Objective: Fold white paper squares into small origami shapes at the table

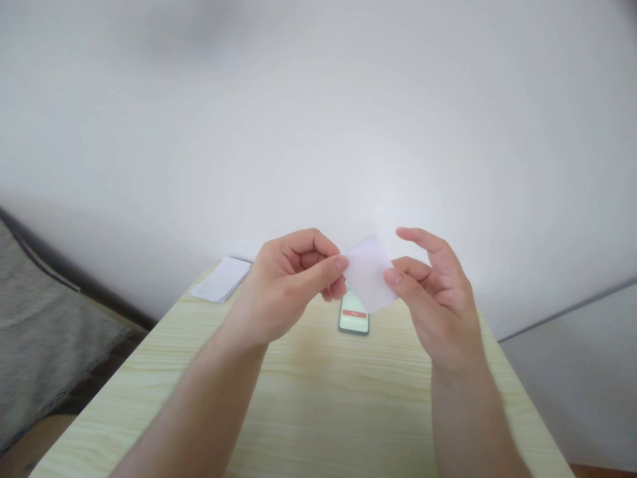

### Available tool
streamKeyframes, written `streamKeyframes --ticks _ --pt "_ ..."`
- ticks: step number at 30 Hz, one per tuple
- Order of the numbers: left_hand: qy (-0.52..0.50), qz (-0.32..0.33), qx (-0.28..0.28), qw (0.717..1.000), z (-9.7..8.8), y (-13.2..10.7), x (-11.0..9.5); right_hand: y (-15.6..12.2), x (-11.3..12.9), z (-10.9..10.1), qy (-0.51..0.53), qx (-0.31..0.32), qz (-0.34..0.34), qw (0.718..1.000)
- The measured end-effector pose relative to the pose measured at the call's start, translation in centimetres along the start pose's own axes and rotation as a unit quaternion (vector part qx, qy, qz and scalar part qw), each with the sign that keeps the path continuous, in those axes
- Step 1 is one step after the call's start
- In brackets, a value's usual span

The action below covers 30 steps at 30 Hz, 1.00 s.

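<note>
A small white piece of paper [369, 273] is held up above the table, between my two hands. My left hand [298, 275] pinches its left corner between thumb and index finger, the other fingers curled. On the opposite side, my right hand [432, 285] grips the paper's right edge with the thumb against a finger, while the index finger is raised off it. Below and behind the paper lies a phone [354, 322] with its screen lit, a red bar showing on it; its upper part is covered by the paper and my left fingers.
The light wood-grain table [318, 398] stands against a white wall [318, 133]. At its back left lies a stack of white paper [221, 279], partly behind my left wrist. A grey cloth-covered surface [40, 325] is beyond the table's left edge.
</note>
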<state>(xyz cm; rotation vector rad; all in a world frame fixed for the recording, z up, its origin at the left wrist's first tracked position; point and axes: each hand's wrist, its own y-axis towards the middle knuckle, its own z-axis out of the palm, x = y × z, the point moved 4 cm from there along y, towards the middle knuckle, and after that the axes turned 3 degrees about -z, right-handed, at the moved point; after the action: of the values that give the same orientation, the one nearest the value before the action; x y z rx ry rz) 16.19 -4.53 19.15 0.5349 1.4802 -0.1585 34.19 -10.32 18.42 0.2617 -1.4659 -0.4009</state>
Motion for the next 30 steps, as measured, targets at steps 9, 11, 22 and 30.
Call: streamKeyframes --ticks 9,11,22,30 --pt "0.018 0.017 0.007 1.000 0.8 -0.2 -0.7 -0.1 0.0 0.5 -0.003 0.035 0.072 0.997" --pt "0.010 -0.006 0.035 0.999 1.1 -0.3 -0.4 0.1 0.5 0.5 -0.005 0.013 0.066 0.998" --pt "-0.048 0.047 0.047 0.997 1.2 -0.4 -0.8 0.3 -0.3 0.4 0.090 0.069 -0.001 0.993" --pt "-0.070 0.002 0.031 0.997 1.1 -0.2 -0.4 0.5 -0.3 0.2 0.118 0.094 0.037 0.988"
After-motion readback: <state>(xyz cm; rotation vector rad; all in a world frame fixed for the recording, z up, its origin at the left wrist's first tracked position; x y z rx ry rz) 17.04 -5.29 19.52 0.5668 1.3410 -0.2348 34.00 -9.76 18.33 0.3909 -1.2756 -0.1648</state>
